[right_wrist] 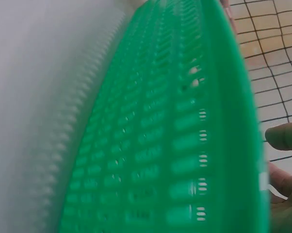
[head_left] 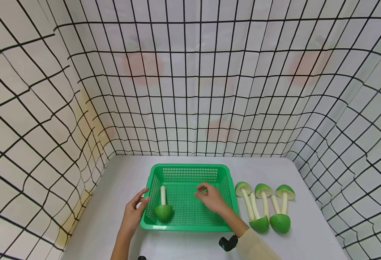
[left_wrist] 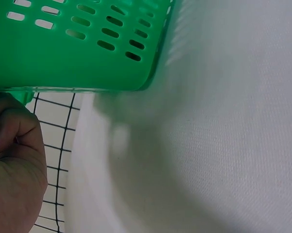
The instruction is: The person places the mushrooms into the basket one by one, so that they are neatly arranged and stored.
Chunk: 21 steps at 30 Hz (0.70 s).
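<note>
My left hand (head_left: 133, 213) is at the left side of a green plastic basket (head_left: 190, 228), its thumb and fingertips right at the rim. In the left wrist view, its fingers are bent just below the basket's edge. Over the basket's right half hovers my right hand (head_left: 211, 198), fingers loosely bent, with nothing visible between them. A mushroom-shaped piece (head_left: 163, 213) with a green domed cap and white stem lies in the basket's left part, cap toward me. The right wrist view shows the basket's slotted side below the right hand's thumb and fingers (right_wrist: 284, 136).
Right of the basket, several more green-capped mushroom pieces (head_left: 279, 223) lie in a row, caps alternating toward and away from me. Black grid netting (head_left: 190, 97) before white sheeting encloses the white table (head_left: 307, 231) at the back and sides.
</note>
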Available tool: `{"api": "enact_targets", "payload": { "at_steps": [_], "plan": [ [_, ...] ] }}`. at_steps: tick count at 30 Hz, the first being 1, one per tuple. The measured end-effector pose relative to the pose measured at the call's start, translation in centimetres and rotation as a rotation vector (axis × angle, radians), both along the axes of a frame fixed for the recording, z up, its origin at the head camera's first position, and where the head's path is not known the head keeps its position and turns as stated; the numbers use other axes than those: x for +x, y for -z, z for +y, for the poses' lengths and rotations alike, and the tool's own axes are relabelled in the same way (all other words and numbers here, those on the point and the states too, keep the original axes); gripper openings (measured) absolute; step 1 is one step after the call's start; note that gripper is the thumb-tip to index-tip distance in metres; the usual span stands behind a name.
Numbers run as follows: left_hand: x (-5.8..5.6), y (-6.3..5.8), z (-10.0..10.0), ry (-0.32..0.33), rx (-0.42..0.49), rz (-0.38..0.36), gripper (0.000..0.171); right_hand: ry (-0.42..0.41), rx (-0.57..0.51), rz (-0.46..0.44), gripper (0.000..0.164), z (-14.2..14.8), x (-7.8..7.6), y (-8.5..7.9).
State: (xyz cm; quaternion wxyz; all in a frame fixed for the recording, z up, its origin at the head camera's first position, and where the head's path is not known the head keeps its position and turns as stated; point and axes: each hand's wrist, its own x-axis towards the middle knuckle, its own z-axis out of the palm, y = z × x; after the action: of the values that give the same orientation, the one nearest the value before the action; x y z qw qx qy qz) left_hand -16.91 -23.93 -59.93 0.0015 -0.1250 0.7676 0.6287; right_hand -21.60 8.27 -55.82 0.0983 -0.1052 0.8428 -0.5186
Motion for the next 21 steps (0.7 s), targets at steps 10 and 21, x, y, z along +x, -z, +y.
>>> {"api": "enact_targets", "payload": {
  "at_steps": [10, 21],
  "plan": [
    [0.9, -2.3, 0.6, 0.001, -0.018, -0.025, 0.044, 0.049, 0.018, 0.041, 0.023, 2.1, 0.2, -1.3],
    [0.9, -2.6, 0.9, 0.002, -0.016, -0.026, 0.043, 0.069, 0.041, 0.05, 0.024, 5.1, 0.5, -1.6]
  ]
}}
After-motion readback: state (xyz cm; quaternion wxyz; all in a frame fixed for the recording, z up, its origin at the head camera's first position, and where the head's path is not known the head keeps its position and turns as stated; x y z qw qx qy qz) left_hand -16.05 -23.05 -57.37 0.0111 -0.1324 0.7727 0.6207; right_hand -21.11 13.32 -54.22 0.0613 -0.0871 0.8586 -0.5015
